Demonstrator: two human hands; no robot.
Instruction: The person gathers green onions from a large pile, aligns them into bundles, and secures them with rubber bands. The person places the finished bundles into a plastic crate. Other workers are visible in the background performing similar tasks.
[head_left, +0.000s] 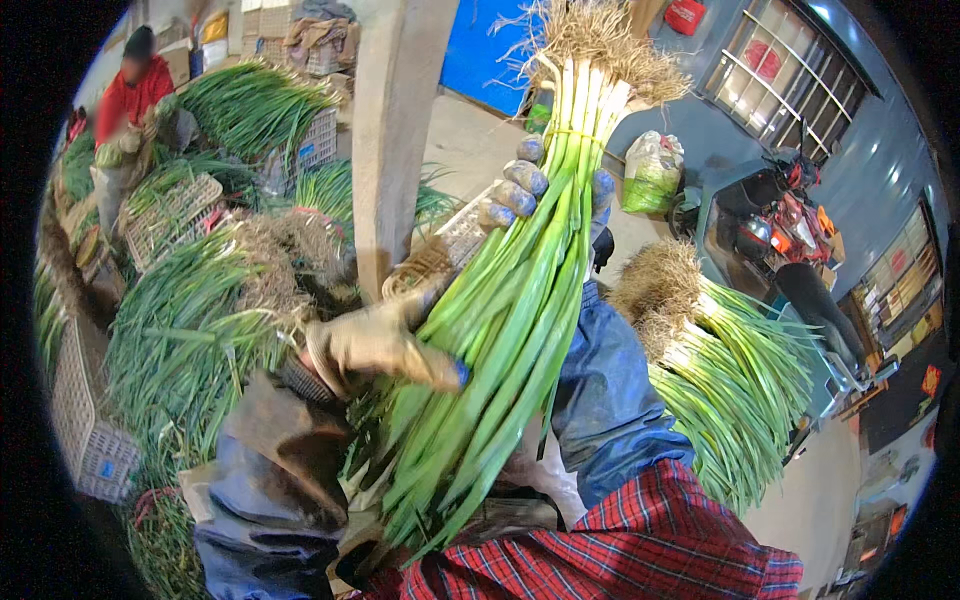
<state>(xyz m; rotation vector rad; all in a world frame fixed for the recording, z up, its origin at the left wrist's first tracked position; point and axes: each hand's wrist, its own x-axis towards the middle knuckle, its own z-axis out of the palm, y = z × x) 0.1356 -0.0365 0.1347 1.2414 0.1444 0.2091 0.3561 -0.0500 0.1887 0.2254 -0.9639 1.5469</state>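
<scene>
A bundle of green onions (517, 277), roots upward and tied with a thin yellow band below the white stalks, slants across the middle of the head view. My right hand (525, 184), in a glove with blue fingertips, is wrapped around it just under the band; the palm is hidden behind the stalks. Lower down, my left hand (390, 341), in a beige glove with blue fingertips, lies beside the hanging leaves, its fingers partly behind or against them. It is slightly blurred, and whether it grips any leaves does not show.
Heaped green onions (180, 337) lie at left among plastic crates (109, 450). Bundled green onions (735, 375) are stacked at right, near a cargo vehicle (750, 217). A pillar (394, 135) stands ahead. A co-worker (131, 105) in red is at upper left. A filled sack (652, 172) stands by the wall.
</scene>
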